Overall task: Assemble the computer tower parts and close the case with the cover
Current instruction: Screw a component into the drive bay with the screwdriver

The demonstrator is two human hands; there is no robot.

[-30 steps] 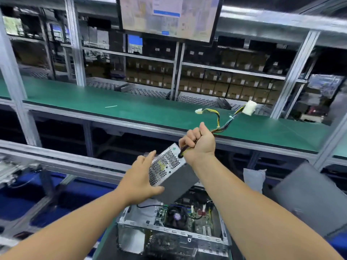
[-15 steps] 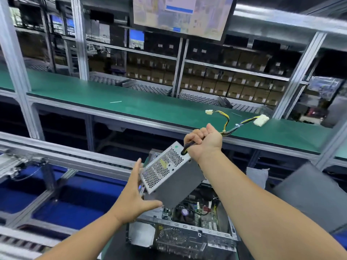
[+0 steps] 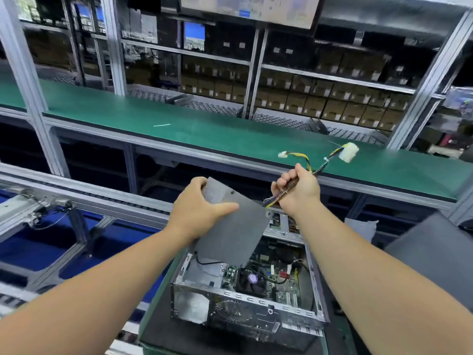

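Nearest of all, the open computer case (image 3: 245, 307) lies on its side on a dark mat, its metal frame facing the viewer and its top uncovered. Inside it the circuit board (image 3: 277, 280) shows, with a round black fan (image 3: 252, 279) near the middle and thin black and red wires running over it.

Just above the case, held clear of it in the air, is the grey power supply box (image 3: 234, 226), tilted with a flat plain side turned toward the viewer. The left hand (image 3: 198, 210) grips its far left corner, the fingers curled over the upper edge and the thumb pressed flat on the grey face. The right hand (image 3: 298, 189) is closed in a fist round the bundle of cables (image 3: 275, 199) that comes out of the box's right corner. Past the fist the cables (image 3: 307, 160) fan out and end in a small white plug (image 3: 282, 155) and a larger white plug (image 3: 348, 152), both hanging free.

To the right of the case lies a flat grey panel (image 3: 432, 262), partly cut off by the right forearm. On the left runs a metal conveyor rail (image 3: 84, 198) above a blue floor.

Farther back, a long green bench top (image 3: 204, 129) crosses the scene from left to right, carried on a pale metal frame (image 3: 30, 80). Behind it stand shelves (image 3: 330, 78) stacked with rows of brown cardboard boxes (image 3: 332, 106), and a screen (image 3: 250, 8) hangs at the top edge.
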